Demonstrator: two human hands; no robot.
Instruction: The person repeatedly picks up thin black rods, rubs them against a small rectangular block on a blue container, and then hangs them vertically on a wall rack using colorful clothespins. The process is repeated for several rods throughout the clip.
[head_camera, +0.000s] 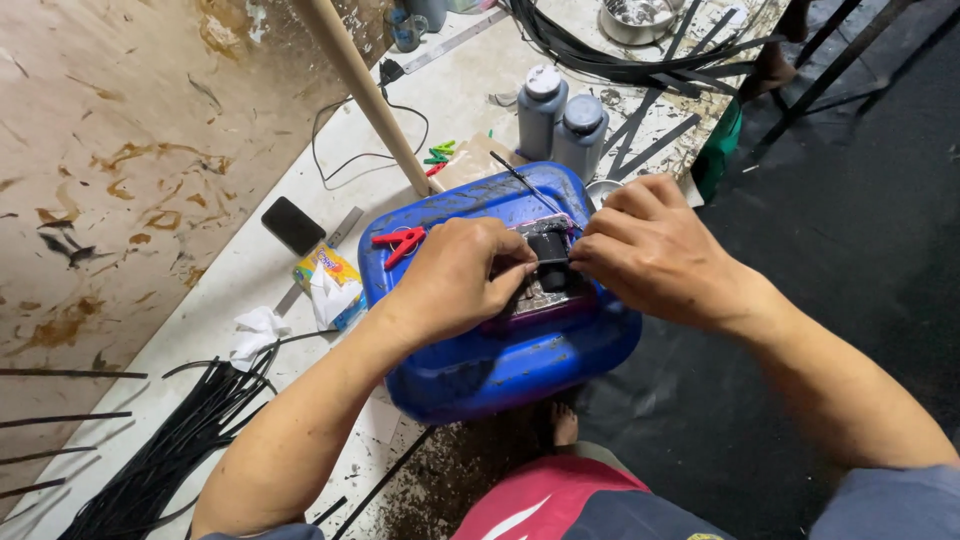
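Observation:
A small black part (549, 247) rests on a dirty metal plate (545, 292) on top of a blue plastic canister (500, 360) lying on its side. My left hand (455, 280) pinches the black part from the left. My right hand (645, 250) pinches it from the right, fingertips meeting over it. A thin dark rod (525, 182) lies across the canister just behind my hands. A red clothes peg (400, 241) sits on the canister's left side.
Two grey bottles (560, 120) stand behind the canister. A wooden pole (365, 90) slants up at the left. Black strips (170, 450) lie bundled at the lower left, more (620, 60) at the top. A black phone (293, 225), a yellow packet (330, 280) and tissue lie on the white floor.

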